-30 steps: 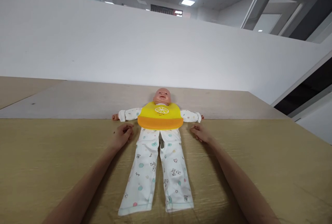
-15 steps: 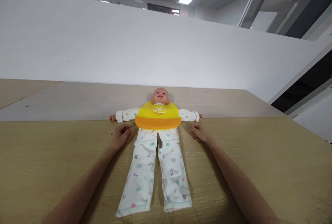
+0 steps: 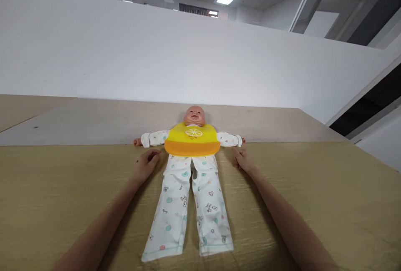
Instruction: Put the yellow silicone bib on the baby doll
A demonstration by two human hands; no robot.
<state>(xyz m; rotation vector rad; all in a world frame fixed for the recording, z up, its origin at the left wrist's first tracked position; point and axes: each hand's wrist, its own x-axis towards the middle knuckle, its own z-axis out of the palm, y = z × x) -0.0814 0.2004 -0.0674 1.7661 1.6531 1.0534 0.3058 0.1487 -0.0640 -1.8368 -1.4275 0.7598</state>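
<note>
A baby doll [image 3: 194, 115] lies on its back with arms spread, its head toward the white wall. Around its neck is a yellow silicone bib [image 3: 191, 135] with a white citrus slice print and an orange pocket along the lower edge. The doll wears a white printed top and white printed pants [image 3: 175, 208], whose legs lie spread toward me. My left hand [image 3: 148, 164] rests on the table left of the bib, fingers loosely bent and empty. On the other side, my right hand [image 3: 243, 161] lies below the doll's sleeve, index finger stretched out, holding nothing.
The wooden table [image 3: 313, 187] has a paler board [image 3: 94, 120] along its back. Behind it rises a white partition wall [image 3: 175, 57], with glass above. A dark gap [image 3: 369, 99] shows beyond the table at the right.
My right index finger has stretched out a little toward the doll's sleeve. The whole view has shifted very slightly; the doll, bib and my left hand stay in place.
</note>
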